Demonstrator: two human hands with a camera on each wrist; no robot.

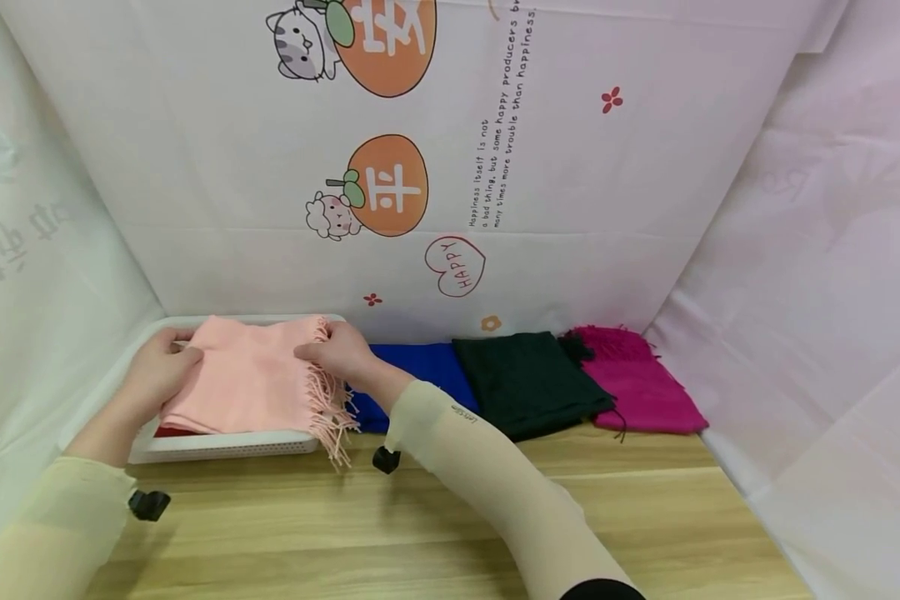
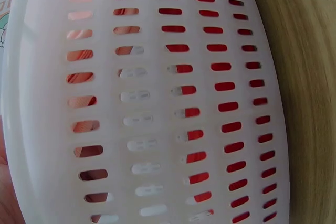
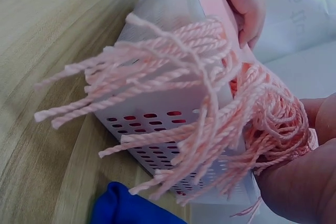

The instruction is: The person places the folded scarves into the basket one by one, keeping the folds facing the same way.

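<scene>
In the head view, the pink scarf lies folded in the top of the basket, the left hand pinching its left edge, the right hand its fringed one; keeping both edges level should hold the fold flat. The left wrist view shows red cloth low in the basket, best covered evenly; that hand's grip I can't tell there. In the right wrist view, thumb and finger pinch the fringe, strands hanging outside the basket toward the blue cloth; I'd tuck those inside before letting go.
</scene>
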